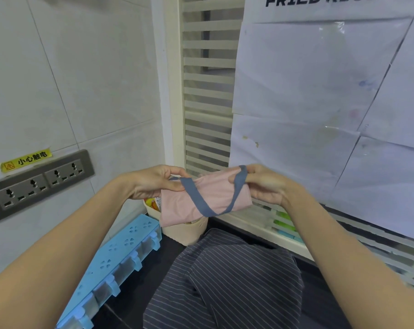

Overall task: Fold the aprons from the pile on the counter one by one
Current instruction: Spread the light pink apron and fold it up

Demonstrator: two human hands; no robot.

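Head view shows a cream tub [187, 232] on the dark counter [320, 295], colourful packets just visible inside, beside a blue compartment box [120, 260]. Left hand [153, 182] and right hand [264, 184] pinch opposite ends of a folded pink apron [201, 200], soft, rectangular, its grey strap [215, 205] looping down, above a striped apron [227, 286]

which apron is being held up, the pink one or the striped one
The pink apron with the blue strap: both hands, left hand and right hand, hold it folded in the air. The dark striped apron lies below on the counter.
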